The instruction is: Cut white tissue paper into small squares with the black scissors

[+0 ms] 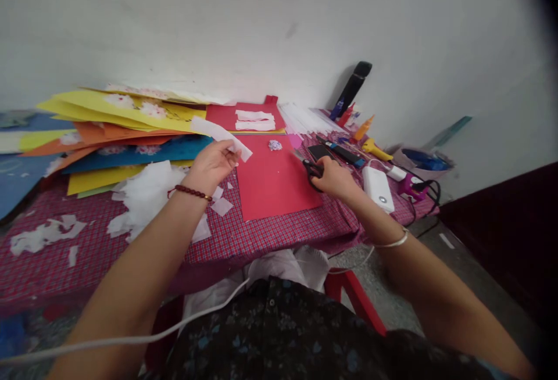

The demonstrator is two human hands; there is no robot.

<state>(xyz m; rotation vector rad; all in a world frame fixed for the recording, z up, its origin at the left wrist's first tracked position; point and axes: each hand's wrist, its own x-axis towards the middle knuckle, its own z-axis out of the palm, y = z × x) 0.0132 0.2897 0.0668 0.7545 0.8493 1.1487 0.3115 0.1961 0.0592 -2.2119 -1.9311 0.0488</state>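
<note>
My left hand [217,165] pinches a white paper strip [222,135] that slants up and left over the coloured sheets. In my right hand [335,178] are black-handled scissors [312,172], their blades pointing up and left over the edge of a red sheet [274,185]. A small white and purple crumpled piece [275,145] lies on the upper part of that sheet. Behind it, two or so white strips [255,121] rest on another red sheet [218,114]. The scissors and the strip are well apart.
Left are stacked coloured sheets [131,139], a white paper pile [148,191] and scraps [47,233]. To the right stand a white power bank [378,188], a yellow glue gun [376,150], paint bottles [364,128] and a bucket [421,162]. A white cable [143,339] crosses my lap.
</note>
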